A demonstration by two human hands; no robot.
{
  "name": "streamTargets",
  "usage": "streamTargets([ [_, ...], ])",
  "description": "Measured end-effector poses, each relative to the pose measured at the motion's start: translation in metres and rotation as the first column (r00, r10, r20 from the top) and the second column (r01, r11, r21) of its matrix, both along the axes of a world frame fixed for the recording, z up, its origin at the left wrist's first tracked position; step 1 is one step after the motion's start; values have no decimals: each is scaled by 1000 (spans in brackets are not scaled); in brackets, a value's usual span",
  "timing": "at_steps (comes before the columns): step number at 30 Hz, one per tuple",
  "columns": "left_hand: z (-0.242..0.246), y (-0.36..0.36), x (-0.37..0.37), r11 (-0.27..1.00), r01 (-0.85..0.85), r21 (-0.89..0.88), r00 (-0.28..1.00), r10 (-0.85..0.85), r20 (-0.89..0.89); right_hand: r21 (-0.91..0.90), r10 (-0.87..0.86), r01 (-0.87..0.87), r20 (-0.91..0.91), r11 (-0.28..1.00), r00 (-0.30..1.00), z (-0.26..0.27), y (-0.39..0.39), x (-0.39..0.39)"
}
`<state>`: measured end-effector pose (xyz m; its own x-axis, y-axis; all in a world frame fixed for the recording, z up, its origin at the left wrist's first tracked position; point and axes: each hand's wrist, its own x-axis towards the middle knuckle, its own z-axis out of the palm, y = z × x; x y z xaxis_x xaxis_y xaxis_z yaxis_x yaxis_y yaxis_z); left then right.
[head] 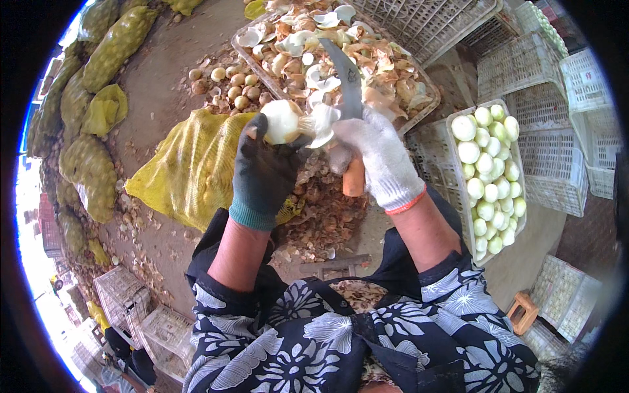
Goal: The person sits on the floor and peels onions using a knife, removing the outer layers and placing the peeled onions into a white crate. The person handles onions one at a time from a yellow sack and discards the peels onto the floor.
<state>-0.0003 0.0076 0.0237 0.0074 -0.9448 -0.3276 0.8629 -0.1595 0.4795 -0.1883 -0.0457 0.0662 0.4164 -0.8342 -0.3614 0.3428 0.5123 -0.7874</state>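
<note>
My left hand [268, 169], in a dark glove with a green cuff, holds a white onion [282, 122] whose skin is largely off. A strip of peeled onion skin [323, 125] stretches from it to my right hand [376, 154], which wears a white knitted glove with an orange edge. That hand grips a knife [348, 81] by its orange-brown handle, the curved blade pointing up and away from me. Beyond both hands lies a crate [427, 105] heaped with onion skins. Unpeeled onions [241, 88] lie on the ground left of it.
A yellow mesh sack [189, 164] lies by my left forearm. To the right, a plastic crate [464, 196] holds peeled onions, near stacked empty crates [550, 162]. More filled mesh sacks [88, 172] line the left side. An orange plastic stool [522, 313] stands at lower right.
</note>
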Motion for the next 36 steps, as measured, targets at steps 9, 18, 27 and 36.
streamTargets([
  [9,3,-6,0,983,-73,167,994,84,-63,27,-224,224,-17,974,974,-4,-25,-1],
  [18,13,-17,-14,976,-194,104,981,191,34,-319,-196,55,-429,946,882,-15,-32,12],
  [27,6,-21,-26,985,-166,41,981,161,107,-716,-387,-64,-447,695,807,-25,-8,31],
  [36,8,-20,-35,982,-191,9,935,179,307,-791,-485,-113,-474,602,735,-23,-4,30],
])
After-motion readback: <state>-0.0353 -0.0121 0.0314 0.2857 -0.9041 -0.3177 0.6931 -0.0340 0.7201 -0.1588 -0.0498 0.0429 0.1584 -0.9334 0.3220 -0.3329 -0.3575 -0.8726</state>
